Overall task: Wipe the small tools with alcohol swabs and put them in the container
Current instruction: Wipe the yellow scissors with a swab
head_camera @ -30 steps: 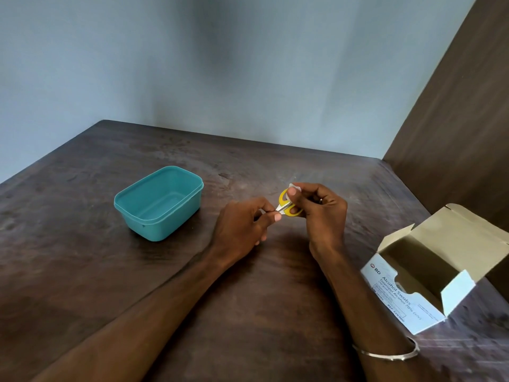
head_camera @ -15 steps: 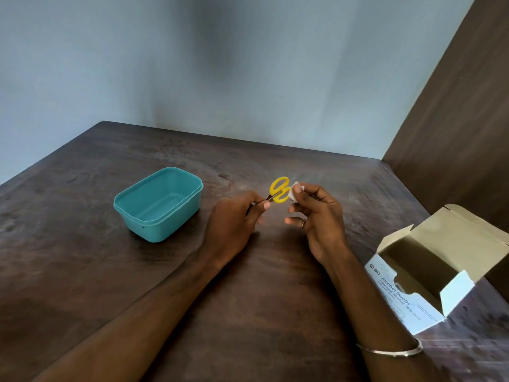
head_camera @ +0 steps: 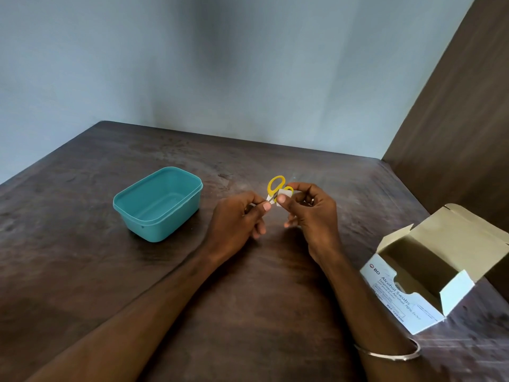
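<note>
My left hand (head_camera: 237, 221) pinches the blade end of small yellow-handled scissors (head_camera: 275, 187), with the handles pointing up and away. My right hand (head_camera: 311, 213) holds a small white alcohol swab (head_camera: 285, 201) between thumb and fingers, pressed against the scissors near the lower handle loop. Both hands hover above the middle of the dark wooden table (head_camera: 248, 285). The teal plastic container (head_camera: 158, 204) stands open and empty to the left of my left hand.
An open cardboard box labelled Alcohol Swabs (head_camera: 429, 271) lies at the right, flaps up. A brown wooden panel (head_camera: 454, 119) rises along the right side, and a pale wall stands behind the table's far edge.
The scissors were turned so that the handles point up. My right hand let go of the handles, drew back slightly, then brought the swab onto the scissors again.
</note>
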